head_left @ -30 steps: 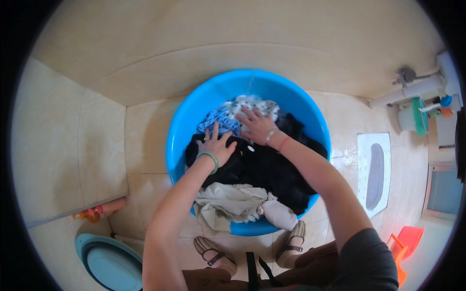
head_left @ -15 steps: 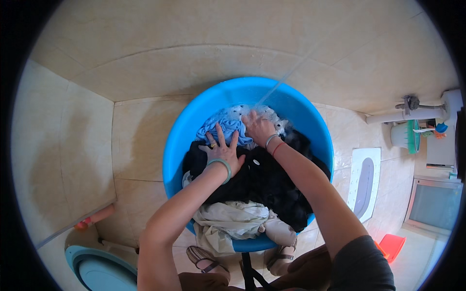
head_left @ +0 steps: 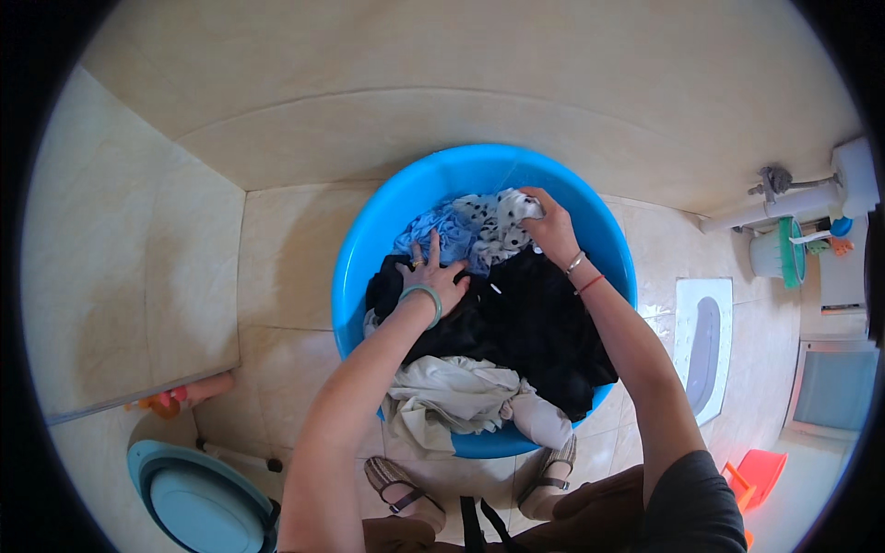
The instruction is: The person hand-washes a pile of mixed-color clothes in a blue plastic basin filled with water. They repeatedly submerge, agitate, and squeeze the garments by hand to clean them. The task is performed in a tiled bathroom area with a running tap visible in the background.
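A big round blue tub [head_left: 347, 295] holds a pile of clothes. At its far side, my right hand [head_left: 553, 229] grips a white cloth with dark spots [head_left: 505, 219] between thumb and fingers. My left hand [head_left: 435, 278] lies with fingers spread on black clothing [head_left: 544, 309], its fingertips touching a light blue garment [head_left: 444, 230]. Cream-white fabric [head_left: 452, 392] is heaped at the near side and hangs over the rim. Next to it a pale bundled piece [head_left: 541, 419] bulges over the edge.
A tiled wall [head_left: 442, 55] rises behind the tub. On the right are a squat toilet [head_left: 705, 341], a white pipe [head_left: 784, 205], a green-rimmed bucket [head_left: 779, 253] and a red plastic item [head_left: 763, 475]. A teal basin [head_left: 198, 502] stands at lower left. My sandalled feet flank the tub's near edge.
My right hand has moved right, lifting part of the spotted cloth. The stream of water falling into the tub earlier no longer shows clearly. My left hand stays spread on the clothes.
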Tool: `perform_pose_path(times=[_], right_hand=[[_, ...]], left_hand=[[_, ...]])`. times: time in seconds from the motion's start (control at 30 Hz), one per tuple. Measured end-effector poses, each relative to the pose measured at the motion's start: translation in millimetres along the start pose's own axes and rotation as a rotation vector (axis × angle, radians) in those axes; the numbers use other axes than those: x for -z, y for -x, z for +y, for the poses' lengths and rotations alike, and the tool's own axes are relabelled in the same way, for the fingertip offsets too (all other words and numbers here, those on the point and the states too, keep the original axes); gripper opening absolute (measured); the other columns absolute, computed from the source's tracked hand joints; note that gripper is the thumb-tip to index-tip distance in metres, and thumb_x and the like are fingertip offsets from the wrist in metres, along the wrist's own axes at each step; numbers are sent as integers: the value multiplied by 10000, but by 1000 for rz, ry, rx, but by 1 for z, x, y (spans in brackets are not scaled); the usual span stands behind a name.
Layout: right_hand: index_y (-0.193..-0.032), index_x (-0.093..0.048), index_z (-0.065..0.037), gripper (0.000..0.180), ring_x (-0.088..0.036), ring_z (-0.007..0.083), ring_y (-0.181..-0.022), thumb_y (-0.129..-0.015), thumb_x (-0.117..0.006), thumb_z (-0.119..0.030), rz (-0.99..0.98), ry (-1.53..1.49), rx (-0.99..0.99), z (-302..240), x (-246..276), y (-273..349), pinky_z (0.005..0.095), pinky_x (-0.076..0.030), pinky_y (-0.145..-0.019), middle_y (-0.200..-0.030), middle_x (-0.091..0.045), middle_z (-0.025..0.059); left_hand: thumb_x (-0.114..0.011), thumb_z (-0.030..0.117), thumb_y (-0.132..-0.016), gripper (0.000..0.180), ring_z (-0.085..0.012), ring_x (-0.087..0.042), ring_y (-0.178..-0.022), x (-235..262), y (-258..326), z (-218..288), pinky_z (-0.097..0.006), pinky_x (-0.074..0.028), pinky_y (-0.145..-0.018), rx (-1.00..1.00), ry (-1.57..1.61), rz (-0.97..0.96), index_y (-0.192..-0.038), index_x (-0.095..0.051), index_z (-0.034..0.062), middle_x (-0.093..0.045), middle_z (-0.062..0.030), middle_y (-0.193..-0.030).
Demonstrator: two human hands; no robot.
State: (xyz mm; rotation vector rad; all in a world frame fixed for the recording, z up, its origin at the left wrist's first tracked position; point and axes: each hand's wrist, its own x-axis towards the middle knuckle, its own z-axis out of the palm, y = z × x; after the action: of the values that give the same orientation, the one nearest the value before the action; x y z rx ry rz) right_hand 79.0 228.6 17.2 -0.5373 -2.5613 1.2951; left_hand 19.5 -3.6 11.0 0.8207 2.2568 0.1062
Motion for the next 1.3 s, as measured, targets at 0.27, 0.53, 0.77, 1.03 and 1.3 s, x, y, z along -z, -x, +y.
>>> perform_pose_path(times=[0.27,0.53,0.77,1.03,1.3], right_hand=[[-1337,-596,-276,519,-351,373,-1398,-933,-494,-586,-308,985,343,-60,-22,20,655,-275,-1067,-1452,-489,82],[-1386,-489,-318,522,-394,355,-1279,-949,-446,-600,-310,900,226,-13,-113,18,645,-347,-946,-1424,-443,84],[-1337,-527,-220,556,-501,342,-1246,-930,-482,-595,-314,984,79,0,-129,-24,613,-393,-931,-1354,-541,116],[-1054,-651,-67,455,-667,348,-945,-884,-631,-488,-190,454,-89,-2,-92,-24,451,-529,-789,-1078,-684,157],[-851,-593,-96,186,-570,323,-892,-726,-729,-107,-94,307,530,-58,-57,31,422,-469,-752,-875,-562,103]], left_hand=[[-406,458,-989,421,-466,-101,-1480,-2,6,4,-692,-203,-1109,-50,-143,0,-1334,-606,321,-148,-111,-1637],[-445,403,-997,401,-495,-580,-1137,-49,8,11,-570,-457,-947,-102,-189,404,-1114,-687,106,-510,-323,-1352],[-512,383,-967,345,-394,-659,-947,-44,17,16,-491,-534,-758,-144,-92,323,-988,-698,93,-643,-225,-1085],[-465,419,-975,421,-408,-386,-1364,-40,-4,3,-594,-217,-1145,-66,-94,234,-1149,-705,120,-505,-262,-1366],[-520,497,-887,630,-399,-25,-1505,-51,-39,-13,-570,-93,-1186,114,29,275,-1423,-505,167,-210,-221,-1597]])
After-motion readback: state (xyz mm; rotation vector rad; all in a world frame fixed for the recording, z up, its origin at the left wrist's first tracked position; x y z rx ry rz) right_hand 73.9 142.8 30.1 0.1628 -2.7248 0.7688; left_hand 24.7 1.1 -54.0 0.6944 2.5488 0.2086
